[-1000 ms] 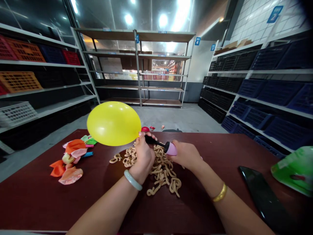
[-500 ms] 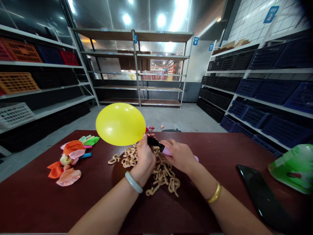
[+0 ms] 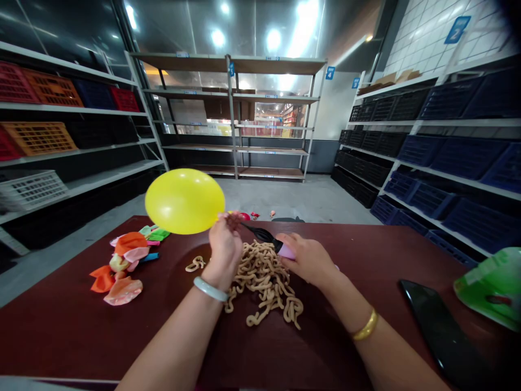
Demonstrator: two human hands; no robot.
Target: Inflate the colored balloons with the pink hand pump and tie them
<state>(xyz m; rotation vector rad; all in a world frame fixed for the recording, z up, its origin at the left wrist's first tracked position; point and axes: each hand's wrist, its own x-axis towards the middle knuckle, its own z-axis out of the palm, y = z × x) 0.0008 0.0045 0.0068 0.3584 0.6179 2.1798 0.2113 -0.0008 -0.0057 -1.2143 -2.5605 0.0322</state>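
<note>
My left hand [image 3: 224, 243] pinches the neck of an inflated yellow balloon [image 3: 184, 201] and holds it above the dark red table [image 3: 81, 331]. The balloon's neck is now apart from the black nozzle of a small pink hand pump [image 3: 273, 244]. My right hand [image 3: 309, 259] is wrapped round the pump's pink body, just right of the left hand. Under both hands lies a heap of tan rubber bands [image 3: 264, 282].
Several limp balloons [image 3: 124, 260] in orange, pink and green lie at the table's left. A black phone [image 3: 442, 331] and a green bag [image 3: 492, 285] are at the right. Metal shelves with crates line both sides. Small balloon scraps lie on the floor beyond the table.
My left hand has pulled the yellow balloon's neck off the pump nozzle and shifted it left and up. The right hand, still on the pump, has barely moved.
</note>
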